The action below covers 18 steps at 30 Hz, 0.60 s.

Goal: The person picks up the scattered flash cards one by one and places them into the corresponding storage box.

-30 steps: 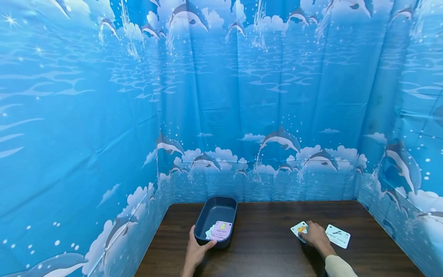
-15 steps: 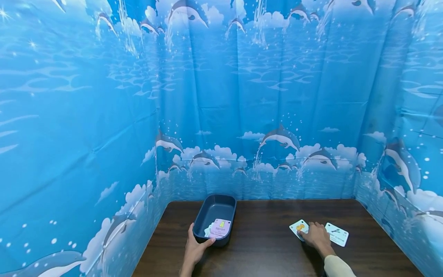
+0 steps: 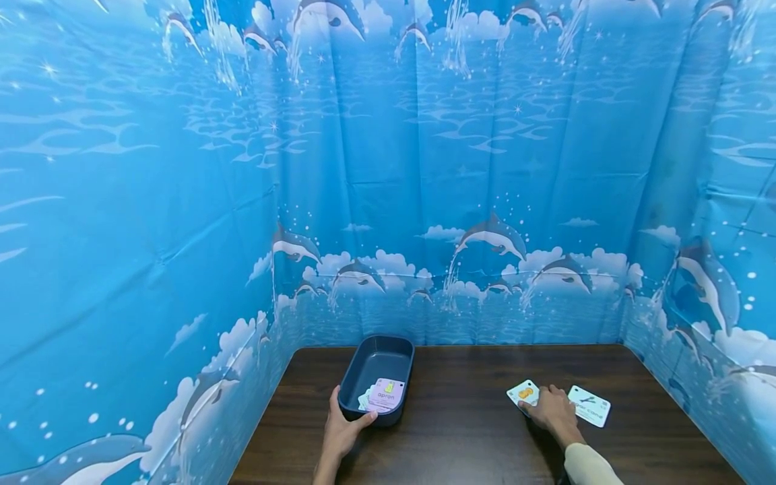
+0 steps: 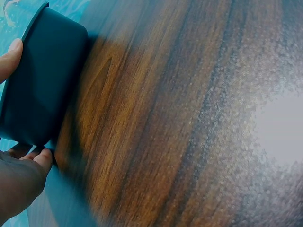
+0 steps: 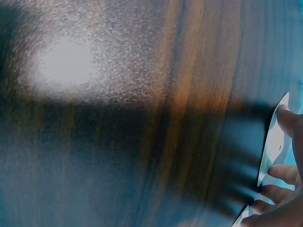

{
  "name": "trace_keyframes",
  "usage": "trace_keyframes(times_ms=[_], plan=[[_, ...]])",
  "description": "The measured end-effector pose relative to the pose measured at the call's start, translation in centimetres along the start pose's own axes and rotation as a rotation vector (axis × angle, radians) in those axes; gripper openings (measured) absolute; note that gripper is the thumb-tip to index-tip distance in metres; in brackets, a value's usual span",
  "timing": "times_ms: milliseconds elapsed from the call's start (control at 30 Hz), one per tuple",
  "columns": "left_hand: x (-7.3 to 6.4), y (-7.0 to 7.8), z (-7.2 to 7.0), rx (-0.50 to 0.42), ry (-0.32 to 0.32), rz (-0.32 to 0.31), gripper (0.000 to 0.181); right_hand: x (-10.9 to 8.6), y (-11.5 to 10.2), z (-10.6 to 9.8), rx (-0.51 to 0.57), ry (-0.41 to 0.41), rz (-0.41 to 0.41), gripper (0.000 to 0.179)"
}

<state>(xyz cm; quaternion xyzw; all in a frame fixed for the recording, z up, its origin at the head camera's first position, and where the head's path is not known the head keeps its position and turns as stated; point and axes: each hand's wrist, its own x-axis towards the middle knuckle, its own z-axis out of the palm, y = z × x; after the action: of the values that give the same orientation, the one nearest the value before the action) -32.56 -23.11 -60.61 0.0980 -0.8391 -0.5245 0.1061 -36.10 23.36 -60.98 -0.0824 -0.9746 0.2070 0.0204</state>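
In the head view, my left hand [image 3: 341, 431] grips the near left corner of a dark blue, deep rectangular tray [image 3: 388, 360], thumb at the rim and fingers round the side. Inside lie several overlapping cards, a pink "apron" card [image 3: 386, 395] on top. Over to the right, my right hand [image 3: 554, 412] holds a white card with an orange-yellow picture [image 3: 521, 391] by its right side, thumb on its near edge. In the right wrist view, the thumb and curled fingers meet this card [image 5: 272, 149]. A "sugar cane" card [image 3: 593, 408] lies right beside the hand, partly covered by it.
Both hands work over a dark wooden table [image 3: 461, 417]. A blue curtain [image 3: 388, 202] printed with dolphins stands round its back and sides, close behind the tray. A bright glare spot shows on the wood in both wrist views.
My right hand has shifted slightly right, so it covers more of the sugar cane card. The left hand keeps its hold on the tray. The head view has tilted a little.
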Motion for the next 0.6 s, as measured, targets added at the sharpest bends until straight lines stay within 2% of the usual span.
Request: trace_keyframes(times_ms=[300,600], plan=[[0.2,-0.1,0.0,0.001,-0.009,0.000,0.119,0.2,-0.1,-0.1,0.045,0.008,0.017,0.066],[0.0,0.1,-0.1,0.004,-0.009,0.000,0.118,0.1,-0.4,-0.9,0.128,0.020,0.011,0.070]])
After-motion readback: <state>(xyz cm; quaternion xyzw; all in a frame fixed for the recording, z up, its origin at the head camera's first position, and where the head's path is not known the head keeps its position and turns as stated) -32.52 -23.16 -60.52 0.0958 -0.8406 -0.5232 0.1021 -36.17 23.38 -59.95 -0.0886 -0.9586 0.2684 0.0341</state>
